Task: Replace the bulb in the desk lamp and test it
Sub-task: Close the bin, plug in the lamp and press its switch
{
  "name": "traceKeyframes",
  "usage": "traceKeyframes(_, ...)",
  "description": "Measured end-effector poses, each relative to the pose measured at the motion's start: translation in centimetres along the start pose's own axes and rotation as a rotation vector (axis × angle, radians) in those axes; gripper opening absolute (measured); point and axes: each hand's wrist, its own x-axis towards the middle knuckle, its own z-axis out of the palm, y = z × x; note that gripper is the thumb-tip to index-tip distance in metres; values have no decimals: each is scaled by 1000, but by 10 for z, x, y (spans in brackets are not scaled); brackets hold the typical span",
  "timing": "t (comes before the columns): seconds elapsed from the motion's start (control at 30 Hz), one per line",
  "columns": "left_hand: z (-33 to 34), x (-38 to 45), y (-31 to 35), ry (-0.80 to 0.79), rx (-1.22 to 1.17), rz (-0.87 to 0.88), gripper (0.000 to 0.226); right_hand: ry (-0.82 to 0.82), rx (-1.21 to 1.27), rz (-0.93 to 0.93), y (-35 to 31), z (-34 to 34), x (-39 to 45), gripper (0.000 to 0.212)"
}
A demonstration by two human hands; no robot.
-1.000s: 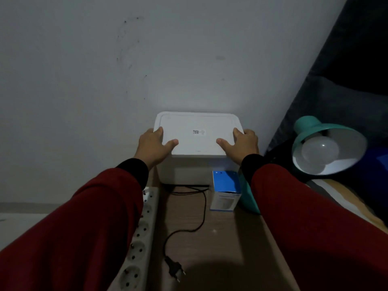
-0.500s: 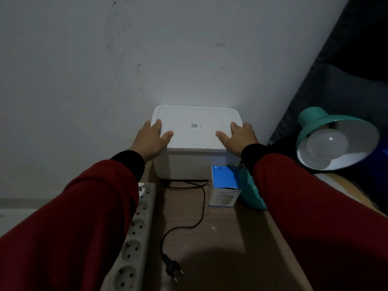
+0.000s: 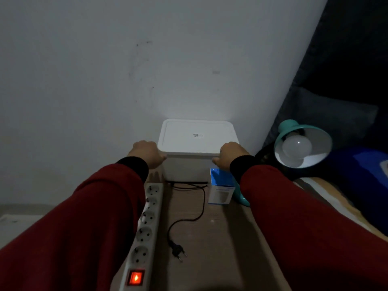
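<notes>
A teal desk lamp [image 3: 287, 128] stands at the right, its shade tilted toward me with a white bulb [image 3: 296, 147] in it, unlit. Its black cord ends in an unplugged plug [image 3: 178, 249] lying on the wooden table. A blue and white bulb box [image 3: 220, 189] stands upright beside the lamp's base. At the back against the wall sits a white lidded bin [image 3: 196, 141]. My left hand [image 3: 148, 152] grips its left front corner and my right hand [image 3: 230, 155] grips its right front corner, fingers curled at the lid's edge.
A white power strip [image 3: 147, 219] with several sockets runs along the table's left edge, its red switch [image 3: 135, 277] glowing. A grey wall rises behind. Dark and blue bedding [image 3: 361, 169] lies to the right of the table [image 3: 210, 227].
Both hands slid off the lid's top down to the bin's front corners. The view shifted, bringing the power strip's lit switch into sight.
</notes>
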Motion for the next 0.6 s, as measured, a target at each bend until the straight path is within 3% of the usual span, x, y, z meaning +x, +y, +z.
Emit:
traceKeyframes(0.27, -14, -64, -10, -62, 32, -38, 42, -144, -73, -72, -28, -3, -68, 43)
traceKeyframes(0.6, 23, -122, -37, -110, -15, -68, 49, -219, 37, -135, -55, 56, -110, 52)
